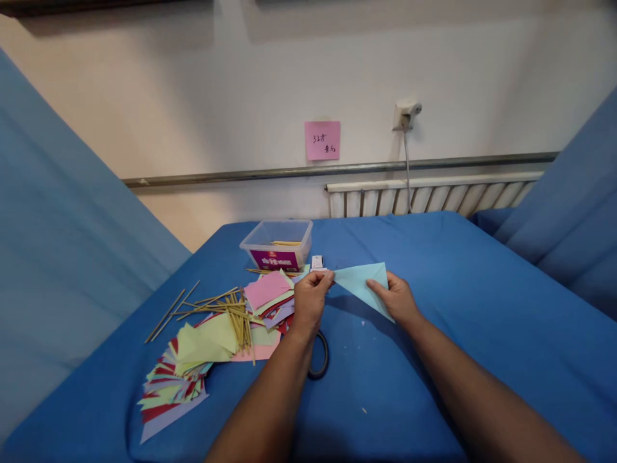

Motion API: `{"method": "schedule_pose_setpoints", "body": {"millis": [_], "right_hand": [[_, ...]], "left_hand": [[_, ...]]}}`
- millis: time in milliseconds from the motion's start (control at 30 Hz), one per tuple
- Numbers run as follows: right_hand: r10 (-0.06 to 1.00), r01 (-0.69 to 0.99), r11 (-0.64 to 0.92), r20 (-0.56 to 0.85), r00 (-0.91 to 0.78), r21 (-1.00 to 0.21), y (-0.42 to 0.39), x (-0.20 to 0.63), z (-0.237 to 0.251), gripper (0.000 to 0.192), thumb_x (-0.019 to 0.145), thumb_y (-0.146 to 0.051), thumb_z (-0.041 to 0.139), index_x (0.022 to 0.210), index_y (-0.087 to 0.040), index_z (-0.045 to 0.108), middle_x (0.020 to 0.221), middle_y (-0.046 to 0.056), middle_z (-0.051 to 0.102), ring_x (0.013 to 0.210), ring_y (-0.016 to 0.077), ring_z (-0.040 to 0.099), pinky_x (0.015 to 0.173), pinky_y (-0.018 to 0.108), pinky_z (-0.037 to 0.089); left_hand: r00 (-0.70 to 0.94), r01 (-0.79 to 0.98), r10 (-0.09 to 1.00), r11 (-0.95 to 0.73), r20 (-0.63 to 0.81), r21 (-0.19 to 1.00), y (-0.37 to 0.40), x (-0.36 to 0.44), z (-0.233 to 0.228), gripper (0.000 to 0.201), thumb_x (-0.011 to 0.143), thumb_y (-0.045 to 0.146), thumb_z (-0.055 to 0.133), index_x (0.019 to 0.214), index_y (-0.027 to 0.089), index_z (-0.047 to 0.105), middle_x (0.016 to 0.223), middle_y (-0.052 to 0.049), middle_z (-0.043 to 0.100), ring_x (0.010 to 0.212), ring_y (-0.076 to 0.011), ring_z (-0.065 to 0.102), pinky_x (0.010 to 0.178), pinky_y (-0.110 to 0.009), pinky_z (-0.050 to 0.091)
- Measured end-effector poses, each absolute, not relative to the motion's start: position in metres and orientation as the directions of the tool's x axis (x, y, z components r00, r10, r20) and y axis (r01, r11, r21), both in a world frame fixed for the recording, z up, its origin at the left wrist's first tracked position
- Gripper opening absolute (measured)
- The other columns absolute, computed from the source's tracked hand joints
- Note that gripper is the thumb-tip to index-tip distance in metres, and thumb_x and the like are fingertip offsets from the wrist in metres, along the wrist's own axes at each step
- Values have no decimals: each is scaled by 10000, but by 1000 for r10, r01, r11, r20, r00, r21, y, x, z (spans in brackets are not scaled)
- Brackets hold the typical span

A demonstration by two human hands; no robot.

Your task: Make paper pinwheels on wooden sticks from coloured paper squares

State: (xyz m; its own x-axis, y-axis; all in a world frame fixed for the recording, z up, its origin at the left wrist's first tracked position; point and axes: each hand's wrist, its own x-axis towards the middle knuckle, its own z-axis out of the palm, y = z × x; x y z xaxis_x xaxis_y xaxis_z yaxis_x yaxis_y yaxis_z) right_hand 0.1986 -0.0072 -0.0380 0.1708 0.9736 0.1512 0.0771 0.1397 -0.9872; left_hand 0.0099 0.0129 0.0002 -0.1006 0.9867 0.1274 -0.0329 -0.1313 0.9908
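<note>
I see my left hand (311, 297) and right hand (396, 299) both pinched on a light-blue paper triangle (362, 283) above mid-counter (434, 270); it looks light, floppy, crease-prone, best held by its corners.

Matt blue cloth (434, 334) bears matt paper triangle (362, 283), thin wooden sticks (226, 305), and clear glossy plastic box (278, 243).

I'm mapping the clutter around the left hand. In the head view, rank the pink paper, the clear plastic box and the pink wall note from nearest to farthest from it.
From the left hand:
1. Pink paper, just to its left.
2. Clear plastic box, beyond it on the table.
3. Pink wall note, up on the wall.
</note>
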Motion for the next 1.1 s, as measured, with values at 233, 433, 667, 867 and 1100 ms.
{"method": "schedule_pose_setpoints", "body": {"millis": [233, 433, 667, 867, 1100], "right_hand": [[973, 80, 145, 156, 167, -986, -6, 197, -42, 430, 721, -487, 669, 967, -134, 686, 940, 97, 723, 771, 218, 643, 678, 327, 499], [982, 2, 111, 110, 152, -994, -6, 196, -44, 448, 716, -494, 676, 977, -130, 675, 928, 96, 719, 732, 207, 636, 633, 312, 497], [986, -59, 85, 75, 150, -995, -5, 205, -37, 428, 709, -476, 696, 949, -122, 670, 820, 59, 707, 622, 159, 599, 567, 267, 461], [986, -54, 93, 85, 144, -994, -3, 207, -37, 415, 696, -468, 704, 934, -129, 675, 805, 56, 697, 620, 154, 588, 561, 264, 459], [987, 12, 112, 112, 112, -994, -2, 209, -40, 394, 708, -473, 692, 923, -144, 675, 801, 46, 696, 631, 156, 595, 588, 279, 473]], "left_hand": [[-99, -18, 986, -136, 134, 991, 13, 10, 0, 278, 675, 422, 709, 627, 158, 637, 596, -6, 610, 585, -123, 513, 621, -250, 396], [-80, -75, 989, -132, 126, 988, 10, 12, 3, 264, 657, 401, 731, 631, 159, 628, 594, 12, 590, 582, -106, 512, 624, -238, 402], [91, -192, 991, -80, 99, 978, 4, 13, 13, 386, 654, 338, 760, 988, 171, 661, 675, 11, 620, 648, -119, 590, 669, -246, 449], [36, -201, 990, -127, 137, 971, 8, 10, 9, 279, 673, 319, 750, 894, 164, 677, 662, 4, 629, 626, -112, 586, 656, -244, 453], [17, -166, 980, -193, 199, 967, 6, 11, 11, 279, 682, 295, 747, 929, 175, 696, 667, 3, 632, 619, -106, 573, 647, -238, 456]]}}
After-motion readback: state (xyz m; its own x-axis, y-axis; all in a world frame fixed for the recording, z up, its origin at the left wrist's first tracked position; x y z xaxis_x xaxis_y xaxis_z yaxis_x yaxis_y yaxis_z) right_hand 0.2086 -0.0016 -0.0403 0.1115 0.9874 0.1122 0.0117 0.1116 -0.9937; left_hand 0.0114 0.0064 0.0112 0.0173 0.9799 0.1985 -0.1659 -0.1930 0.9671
